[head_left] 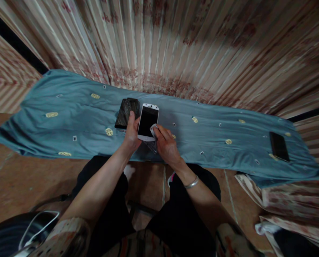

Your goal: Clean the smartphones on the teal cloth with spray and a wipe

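A white phone with a dark screen [148,120] is tilted up over the blue cloth-covered table [213,128]. My left hand [133,131] grips its left edge, the thumb raised beside it. My right hand [167,142] pinches a small greyish cloth [153,129] against the lower right of the screen, and part of that cloth seems to hang below the phone. Just left of the white phone lies a stack of dark, glossy phones [126,113], partly behind my left thumb.
Another dark phone [279,146] lies at the table's right end. Pleated floral curtains [164,46] hang behind the table. At the lower left, a white cable [43,228] lies over a dark round object. Tiled floor shows below the table.
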The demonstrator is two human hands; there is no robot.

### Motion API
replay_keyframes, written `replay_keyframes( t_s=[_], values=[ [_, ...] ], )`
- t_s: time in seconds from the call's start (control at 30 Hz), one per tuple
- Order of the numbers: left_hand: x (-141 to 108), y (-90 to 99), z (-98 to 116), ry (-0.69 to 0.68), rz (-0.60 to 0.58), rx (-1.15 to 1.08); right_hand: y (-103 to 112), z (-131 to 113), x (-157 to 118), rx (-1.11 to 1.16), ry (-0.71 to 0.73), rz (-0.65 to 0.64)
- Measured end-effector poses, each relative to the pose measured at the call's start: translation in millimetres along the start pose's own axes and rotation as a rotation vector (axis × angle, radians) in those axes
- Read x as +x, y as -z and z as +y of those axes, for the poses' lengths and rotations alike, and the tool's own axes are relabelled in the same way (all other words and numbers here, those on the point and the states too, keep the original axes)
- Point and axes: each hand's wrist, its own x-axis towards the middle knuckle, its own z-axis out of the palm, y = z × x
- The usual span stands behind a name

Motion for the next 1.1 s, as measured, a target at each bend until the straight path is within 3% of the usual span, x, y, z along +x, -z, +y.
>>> replay_keyframes(
  t_s=[0.43, 0.73, 1.1],
  values=[
    [2.7, -0.7, 0.4, -0.067, 0.009, 0.036, 4.2, -3.2, -4.8, 0.02, 0.006, -0.05],
    [1.8, 0.7, 0.0, -0.064, 0.025, 0.018, 12.1, -5.6, -0.1, -0.03, 0.092, -0.034],
    [-2.6, -9.0, -0.5, -0.055, 0.045, -0.005, 15.7, -8.1, 3.1, 0.019, 0.033, -0.135]
  ],
)
